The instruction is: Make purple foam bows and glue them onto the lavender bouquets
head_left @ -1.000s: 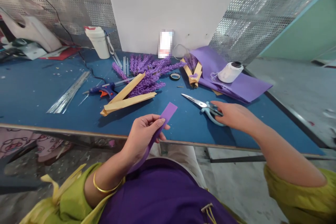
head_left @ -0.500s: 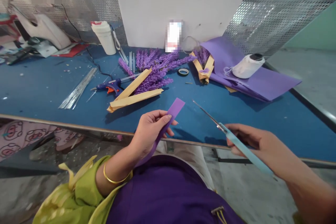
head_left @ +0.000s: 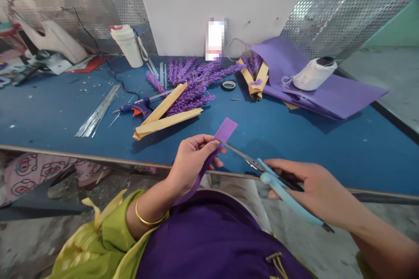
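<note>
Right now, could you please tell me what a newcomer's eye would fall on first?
The purple flower sprigs, towards the back of the blue table, would likely catch it first. Next come the left hand pinching a purple strip in front and, to its right, the right hand holding scissors, tips at the strip.

1. I have a flat, narrow purple strip (head_left: 226, 129) pinched in the left fingers (head_left: 208, 149), its square end pointing to 1 o'clock, its tail drooping toward 7.
2. I have pale-blue-handled scissors (head_left: 274, 184) in the right fingers (head_left: 284, 165), blades aimed at 10 o'clock, tips at the strip; contact I can't confirm.
</note>
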Action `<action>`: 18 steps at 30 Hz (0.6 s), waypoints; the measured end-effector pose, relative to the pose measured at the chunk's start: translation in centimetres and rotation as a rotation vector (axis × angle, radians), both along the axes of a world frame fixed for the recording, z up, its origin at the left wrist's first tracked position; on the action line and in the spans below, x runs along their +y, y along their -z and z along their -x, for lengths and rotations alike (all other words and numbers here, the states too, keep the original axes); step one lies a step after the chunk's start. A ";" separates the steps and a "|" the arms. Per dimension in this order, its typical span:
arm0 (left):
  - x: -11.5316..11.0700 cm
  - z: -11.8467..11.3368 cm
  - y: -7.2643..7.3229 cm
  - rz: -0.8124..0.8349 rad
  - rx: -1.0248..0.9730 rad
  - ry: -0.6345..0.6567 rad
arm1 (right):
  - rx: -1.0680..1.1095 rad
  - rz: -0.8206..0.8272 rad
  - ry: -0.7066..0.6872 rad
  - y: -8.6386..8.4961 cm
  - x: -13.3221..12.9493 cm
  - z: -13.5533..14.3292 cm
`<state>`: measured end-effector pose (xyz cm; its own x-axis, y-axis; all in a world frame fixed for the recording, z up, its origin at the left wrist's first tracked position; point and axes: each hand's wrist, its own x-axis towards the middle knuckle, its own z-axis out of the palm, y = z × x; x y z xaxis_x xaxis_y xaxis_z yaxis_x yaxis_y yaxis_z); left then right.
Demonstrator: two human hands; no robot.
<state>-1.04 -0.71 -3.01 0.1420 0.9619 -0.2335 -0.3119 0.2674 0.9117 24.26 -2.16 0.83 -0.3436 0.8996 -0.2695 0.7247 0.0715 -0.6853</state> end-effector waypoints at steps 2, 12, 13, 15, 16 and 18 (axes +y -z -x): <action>0.1 0.0 0.0 0.000 0.000 -0.002 | 0.018 -0.012 -0.006 0.1 0.0 0.1; 0.6 -0.5 -0.2 -0.003 0.006 0.000 | 0.018 0.025 0.000 0.2 0.4 0.0; 0.7 -0.6 -0.2 -0.003 0.005 0.000 | 0.011 0.022 0.000 0.2 0.4 0.0; 0.8 -0.7 -0.3 -0.001 0.007 0.000 | -0.002 0.021 0.000 0.0 0.5 0.0; 0.9 -0.8 -0.3 0.002 0.012 0.002 | -0.002 0.023 -0.001 0.0 0.5 0.0; 0.9 -0.8 -0.4 0.005 0.023 0.007 | 0.005 0.028 -0.001 0.0 0.6 0.0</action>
